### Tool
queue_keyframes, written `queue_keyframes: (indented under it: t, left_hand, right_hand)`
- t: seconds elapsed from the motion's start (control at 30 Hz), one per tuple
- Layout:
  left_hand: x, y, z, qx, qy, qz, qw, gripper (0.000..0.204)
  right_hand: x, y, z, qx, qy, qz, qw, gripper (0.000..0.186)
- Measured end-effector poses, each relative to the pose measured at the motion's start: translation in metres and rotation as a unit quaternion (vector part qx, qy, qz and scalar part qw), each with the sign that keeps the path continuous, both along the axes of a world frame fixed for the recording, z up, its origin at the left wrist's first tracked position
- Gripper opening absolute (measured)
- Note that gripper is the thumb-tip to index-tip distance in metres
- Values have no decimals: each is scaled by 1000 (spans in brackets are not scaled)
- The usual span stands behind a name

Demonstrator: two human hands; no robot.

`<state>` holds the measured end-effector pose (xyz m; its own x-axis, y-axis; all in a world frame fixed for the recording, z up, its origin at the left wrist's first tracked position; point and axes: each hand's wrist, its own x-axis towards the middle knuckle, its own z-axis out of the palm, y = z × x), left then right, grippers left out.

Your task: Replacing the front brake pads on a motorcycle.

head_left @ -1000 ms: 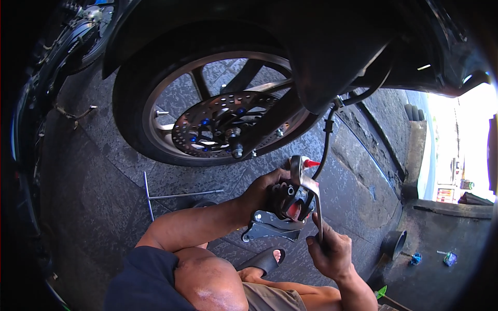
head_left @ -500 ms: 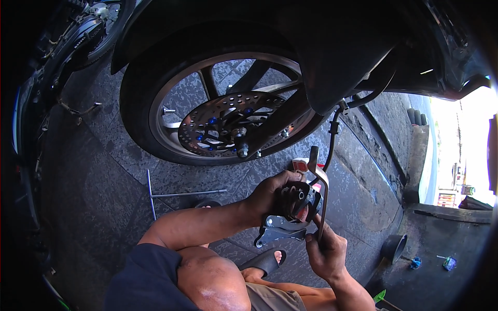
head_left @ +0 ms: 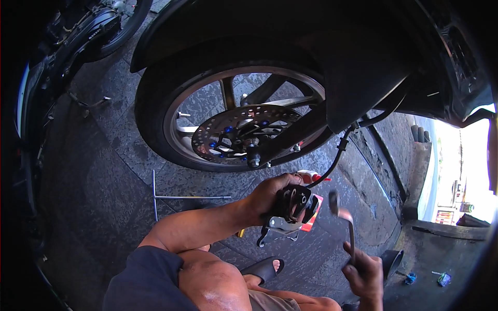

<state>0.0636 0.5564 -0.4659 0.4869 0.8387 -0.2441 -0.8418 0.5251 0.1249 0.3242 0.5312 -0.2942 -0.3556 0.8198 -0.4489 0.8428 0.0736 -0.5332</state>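
Note:
My left hand [head_left: 267,201] grips a dark brake caliper [head_left: 298,203] with a silver bracket [head_left: 282,224] at its lower side. A black brake hose [head_left: 334,165] runs from the caliper up to the motorcycle. My right hand [head_left: 364,276] is closed around a bent metal lever [head_left: 351,230], whose crooked end points up and stands apart from the caliper. Above my hands is the wheel [head_left: 181,88] with its drilled brake disc [head_left: 220,122]. My left palm and fingers hide part of the caliper.
A T-handle wrench [head_left: 192,197] lies on the stone floor left of my forearm. A white and red container [head_left: 313,177] stands behind the caliper. A black bowl [head_left: 392,262] is at the lower right. Another motorcycle [head_left: 85,39] stands at the far left.
My right hand has drawn the lever away from the caliper, down and to the right. My left hand keeps the caliper in about the same place. The view has shifted slightly.

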Motion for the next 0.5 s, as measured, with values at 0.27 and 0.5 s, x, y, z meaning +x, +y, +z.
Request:
queue_keyframes:
  t: [0.27, 0.5]
  left_hand:
    - [4, 6, -1, 6, 11, -16, 1000, 18]
    - [-1, 4, 7, 20, 27, -12, 999, 19]
  right_hand:
    - [-25, 54, 84, -136, -241, 218, 936, 41]
    - [-56, 83, 98, -154, -251, 283, 913, 39]
